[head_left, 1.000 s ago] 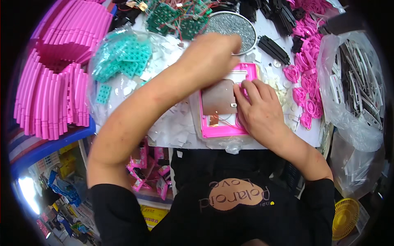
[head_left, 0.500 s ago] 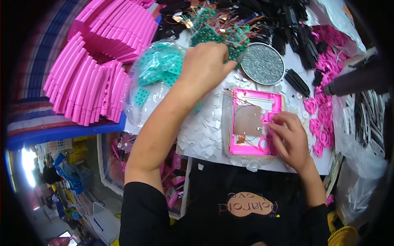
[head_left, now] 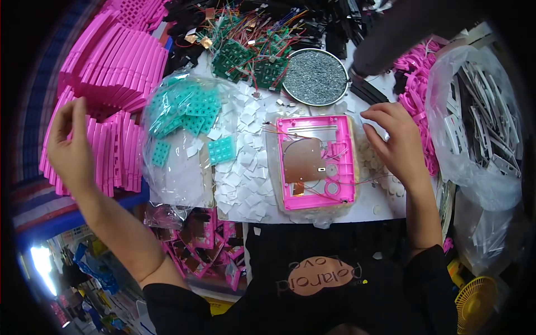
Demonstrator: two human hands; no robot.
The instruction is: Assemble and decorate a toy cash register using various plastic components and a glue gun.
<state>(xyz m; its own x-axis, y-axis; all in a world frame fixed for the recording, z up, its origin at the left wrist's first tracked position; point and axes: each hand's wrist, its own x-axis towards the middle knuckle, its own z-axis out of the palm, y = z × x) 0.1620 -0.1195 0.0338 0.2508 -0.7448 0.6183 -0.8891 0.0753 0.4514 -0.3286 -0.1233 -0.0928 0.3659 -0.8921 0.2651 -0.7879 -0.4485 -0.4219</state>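
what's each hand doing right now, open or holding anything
Left hand: fingers pinched at the stacked pink panels; whether it grips one cannot be told.
Right hand: open, resting beside the pink frame.

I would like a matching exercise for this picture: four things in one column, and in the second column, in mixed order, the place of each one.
Things:
1. left hand
2. right hand
3. round dish of grey bits
4. pink frame

Places:
A. flat on the white table, in front of the person
B. at the right edge of the pink frame
C. behind the pink frame, beside green circuit boards
D. far left, at the stacked pink panels

Pairs: 1-D, 2-B, 3-C, 4-A
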